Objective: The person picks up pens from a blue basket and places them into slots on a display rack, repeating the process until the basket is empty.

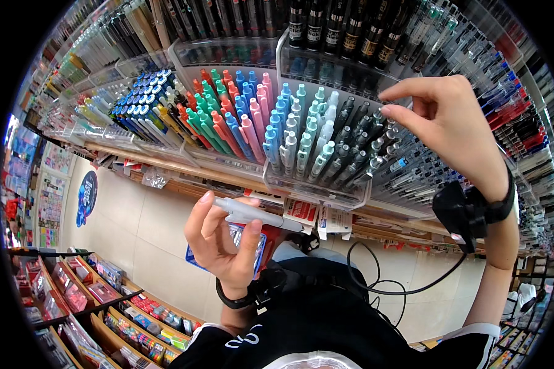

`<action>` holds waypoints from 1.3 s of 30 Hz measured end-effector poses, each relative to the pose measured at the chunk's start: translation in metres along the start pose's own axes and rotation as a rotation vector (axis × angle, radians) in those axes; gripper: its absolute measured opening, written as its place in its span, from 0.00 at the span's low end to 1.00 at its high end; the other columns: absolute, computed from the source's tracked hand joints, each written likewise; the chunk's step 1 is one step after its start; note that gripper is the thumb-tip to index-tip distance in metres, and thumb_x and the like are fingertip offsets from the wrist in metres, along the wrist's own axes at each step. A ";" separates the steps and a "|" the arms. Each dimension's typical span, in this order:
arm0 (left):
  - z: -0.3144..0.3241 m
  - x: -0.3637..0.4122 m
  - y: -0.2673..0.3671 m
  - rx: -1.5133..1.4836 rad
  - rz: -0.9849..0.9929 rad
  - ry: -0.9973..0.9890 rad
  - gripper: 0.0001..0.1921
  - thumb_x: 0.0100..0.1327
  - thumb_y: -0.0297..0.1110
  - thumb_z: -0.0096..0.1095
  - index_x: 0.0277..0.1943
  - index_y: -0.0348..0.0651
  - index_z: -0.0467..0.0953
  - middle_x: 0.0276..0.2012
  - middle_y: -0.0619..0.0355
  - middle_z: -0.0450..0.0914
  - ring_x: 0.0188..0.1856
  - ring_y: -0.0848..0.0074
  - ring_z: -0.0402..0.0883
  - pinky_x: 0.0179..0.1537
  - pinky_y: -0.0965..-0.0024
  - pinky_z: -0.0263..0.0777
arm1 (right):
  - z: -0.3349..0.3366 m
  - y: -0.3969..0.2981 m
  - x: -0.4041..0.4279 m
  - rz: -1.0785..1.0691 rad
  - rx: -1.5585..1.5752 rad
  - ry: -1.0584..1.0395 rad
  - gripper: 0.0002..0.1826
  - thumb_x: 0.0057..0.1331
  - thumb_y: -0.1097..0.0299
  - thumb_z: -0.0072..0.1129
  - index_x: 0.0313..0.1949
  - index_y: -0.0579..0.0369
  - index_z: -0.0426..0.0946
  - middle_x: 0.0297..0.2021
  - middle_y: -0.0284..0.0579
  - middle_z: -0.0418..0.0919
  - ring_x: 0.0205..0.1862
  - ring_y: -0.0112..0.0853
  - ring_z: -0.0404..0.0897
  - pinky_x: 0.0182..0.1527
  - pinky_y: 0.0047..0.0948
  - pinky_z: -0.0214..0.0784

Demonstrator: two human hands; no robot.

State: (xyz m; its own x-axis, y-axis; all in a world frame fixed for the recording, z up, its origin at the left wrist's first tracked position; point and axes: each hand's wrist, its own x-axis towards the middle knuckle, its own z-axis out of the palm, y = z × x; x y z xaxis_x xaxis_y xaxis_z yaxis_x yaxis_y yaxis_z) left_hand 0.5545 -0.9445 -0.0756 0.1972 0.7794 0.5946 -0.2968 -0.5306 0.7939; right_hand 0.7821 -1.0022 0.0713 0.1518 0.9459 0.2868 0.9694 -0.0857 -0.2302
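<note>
In my left hand (231,253) is a pale grey-white click pen (254,214), held level between thumb and fingers in front of the shelf. My right hand (443,115) reaches over the back right of a clear plastic bin (318,198). Its thumb and forefinger are bent toward each other above the black click pens (351,143); whether they grip a pen cannot be made out. Light blue, mint and white click pens (300,129) stand upright in the same bin. A blue-edged object (191,258) is partly hidden behind my left hand.
Left of the bin stand red, green, blue and pink pens (231,115). Black markers (334,27) fill the row behind. A looped black cable (411,291) hangs by my right wrist. Boxes (301,211) lie under the wooden ledge (203,173); stocked shelves (143,318) are lower left.
</note>
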 end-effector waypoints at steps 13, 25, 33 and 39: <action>0.001 -0.004 -0.003 -0.001 -0.013 0.006 0.30 0.48 0.14 0.54 0.54 0.33 0.51 0.36 0.48 0.70 0.37 0.66 0.74 0.42 0.67 0.65 | -0.017 -0.001 -0.007 -0.152 0.049 0.042 0.05 0.52 0.72 0.56 0.27 0.60 0.76 0.09 0.29 0.62 0.12 0.13 0.55 0.14 0.16 0.41; 0.001 -0.006 0.000 0.075 -0.030 0.026 0.30 0.53 0.21 0.54 0.56 0.37 0.48 0.34 0.47 0.74 0.32 0.80 0.69 0.36 0.81 0.60 | -0.016 -0.005 -0.004 -0.060 0.041 0.008 0.07 0.54 0.71 0.54 0.28 0.62 0.75 0.11 0.32 0.65 0.13 0.15 0.57 0.16 0.16 0.45; -0.002 -0.010 0.000 0.046 -0.052 0.028 0.29 0.51 0.18 0.53 0.55 0.35 0.49 0.36 0.48 0.71 0.35 0.72 0.71 0.39 0.74 0.64 | -0.012 0.005 -0.004 -0.168 0.009 0.042 0.06 0.52 0.72 0.55 0.27 0.63 0.75 0.10 0.33 0.63 0.12 0.16 0.57 0.15 0.16 0.46; 0.001 -0.008 -0.001 0.006 -0.033 0.020 0.29 0.49 0.15 0.54 0.54 0.33 0.51 0.38 0.49 0.68 0.37 0.64 0.74 0.42 0.66 0.67 | 0.014 0.011 -0.008 -0.240 -0.014 -0.007 0.06 0.50 0.73 0.56 0.27 0.63 0.75 0.08 0.37 0.63 0.11 0.20 0.59 0.15 0.19 0.50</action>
State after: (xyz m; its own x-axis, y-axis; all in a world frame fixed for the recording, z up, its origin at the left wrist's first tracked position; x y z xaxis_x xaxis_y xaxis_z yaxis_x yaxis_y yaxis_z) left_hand 0.5538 -0.9505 -0.0817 0.1879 0.8033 0.5652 -0.2852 -0.5060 0.8140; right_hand 0.7890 -1.0060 0.0536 -0.0849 0.9417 0.3257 0.9800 0.1379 -0.1433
